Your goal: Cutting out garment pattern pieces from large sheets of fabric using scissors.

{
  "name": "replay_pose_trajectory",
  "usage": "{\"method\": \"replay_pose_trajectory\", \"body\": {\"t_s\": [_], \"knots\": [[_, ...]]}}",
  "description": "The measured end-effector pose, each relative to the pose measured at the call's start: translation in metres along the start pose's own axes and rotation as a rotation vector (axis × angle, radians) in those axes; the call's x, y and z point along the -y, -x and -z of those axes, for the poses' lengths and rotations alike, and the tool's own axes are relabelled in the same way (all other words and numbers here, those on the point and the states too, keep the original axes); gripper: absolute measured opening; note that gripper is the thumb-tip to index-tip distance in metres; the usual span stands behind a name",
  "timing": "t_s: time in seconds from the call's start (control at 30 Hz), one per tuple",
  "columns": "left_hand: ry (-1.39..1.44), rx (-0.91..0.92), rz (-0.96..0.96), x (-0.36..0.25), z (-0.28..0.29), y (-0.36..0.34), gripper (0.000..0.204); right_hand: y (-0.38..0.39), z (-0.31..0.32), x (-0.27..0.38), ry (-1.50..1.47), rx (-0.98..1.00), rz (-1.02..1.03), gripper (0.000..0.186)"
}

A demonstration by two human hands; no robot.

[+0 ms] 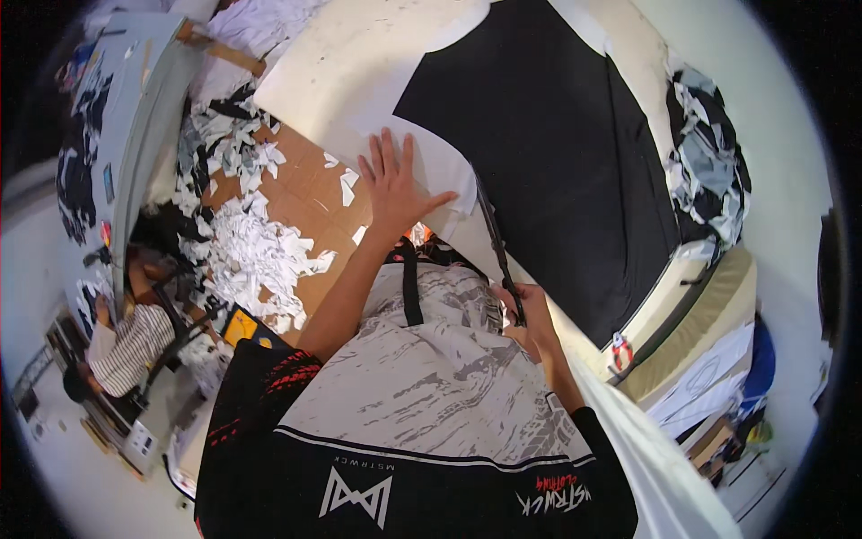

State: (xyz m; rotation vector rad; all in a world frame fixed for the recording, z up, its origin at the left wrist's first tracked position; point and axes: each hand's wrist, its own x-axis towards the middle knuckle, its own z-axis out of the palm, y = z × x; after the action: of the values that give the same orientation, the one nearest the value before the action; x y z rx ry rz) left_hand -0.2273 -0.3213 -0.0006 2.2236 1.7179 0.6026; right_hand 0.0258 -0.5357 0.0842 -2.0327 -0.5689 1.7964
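Left hand [395,195]: open, flat on white sheet [435,148]
Right hand [537,316]: gripping scissors [495,235]
Scissors' axis: forward-left, along black fabric's [566,162] edge

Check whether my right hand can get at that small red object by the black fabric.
Probably yes, once freed: your right hand holds the scissors, but nothing visible covers the red object beside the black fabric.

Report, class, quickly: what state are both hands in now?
Left hand: open, fingers spread, palm down on the white sheet.
Right hand: closed, holding the dark scissors.
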Motion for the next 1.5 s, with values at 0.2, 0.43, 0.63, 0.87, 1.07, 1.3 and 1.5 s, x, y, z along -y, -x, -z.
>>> {"method": "replay_pose_trajectory", "body": {"t_s": [0.2,0.43,0.63,0.87,1.07,1.3,1.5], "knots": [[-0.043,0.018,0.021,0.004,0.013,-0.001,0.139,-0.004,0.04,0.019,0.099,0.096,0.086,0.046],[-0.026,0.043,0.057,0.011,0.021,0.004,0.14,-0.036,0.061,0.065,0.247,0.276,0.04,0.044],[-0.012,0.028,0.055,0.017,0.021,0.01,0.14,-0.06,0.06,0.068,0.281,0.265,0.07,0.041],[-0.016,0.016,0.062,0.03,0.031,0.009,0.138,-0.068,0.064,0.091,0.468,0.299,0.11,0.048],[0.003,0.034,0.047,0.025,0.032,0.01,0.138,-0.086,0.062,0.111,0.387,0.344,0.137,0.046],[0.055,0.05,0.066,0.022,0.038,0.012,0.14,-0.094,0.067,0.136,0.585,0.334,0.162,0.049],[0.06,0.075,0.072,0.021,0.047,0.013,0.143,-0.106,0.053,0.159,0.503,0.426,0.186,0.05]]}}
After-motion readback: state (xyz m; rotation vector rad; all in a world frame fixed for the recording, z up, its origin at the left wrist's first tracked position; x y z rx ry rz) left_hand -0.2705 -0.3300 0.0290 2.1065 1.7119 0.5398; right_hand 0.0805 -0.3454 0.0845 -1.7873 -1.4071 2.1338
